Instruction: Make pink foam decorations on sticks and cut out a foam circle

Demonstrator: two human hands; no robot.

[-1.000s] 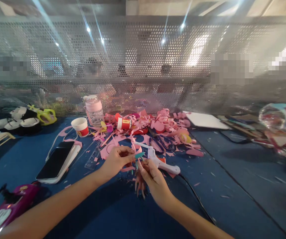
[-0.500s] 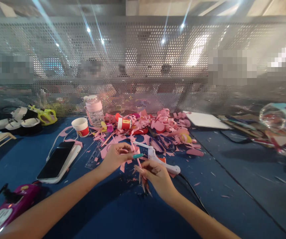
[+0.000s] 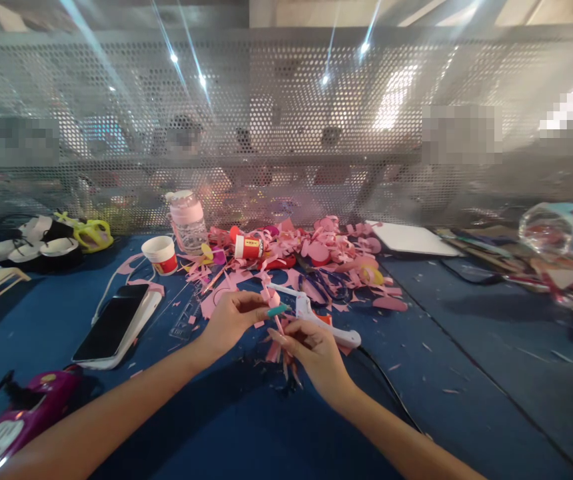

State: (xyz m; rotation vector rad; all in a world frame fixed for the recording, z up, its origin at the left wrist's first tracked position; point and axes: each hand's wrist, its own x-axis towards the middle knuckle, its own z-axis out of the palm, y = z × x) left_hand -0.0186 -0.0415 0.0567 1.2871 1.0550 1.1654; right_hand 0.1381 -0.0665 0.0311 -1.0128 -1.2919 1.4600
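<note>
My left hand (image 3: 234, 321) is closed in a pinch on the top of a thin pink paper strip (image 3: 277, 323) above the blue table (image 3: 466, 373). My right hand (image 3: 314, 353) is closed lower down on the same strip, with more pink strips dangling beneath its fingers. Both hands meet just in front of a white glue gun (image 3: 316, 321) lying on the table. Behind it spreads a heap of pink paper scraps (image 3: 316, 260).
A phone (image 3: 111, 327) lies at the left, with a small paper cup (image 3: 161, 255) and a pink-lidded bottle (image 3: 187, 221) behind it. A purple device (image 3: 16, 420) sits at the near left. A perforated metal screen (image 3: 286, 127) closes the back; a white board (image 3: 411, 241) and clutter lie right.
My right hand has slid down and right along the strip, then held. My left hand has stayed pinched at the top. The strips below my right hand swung a little.
</note>
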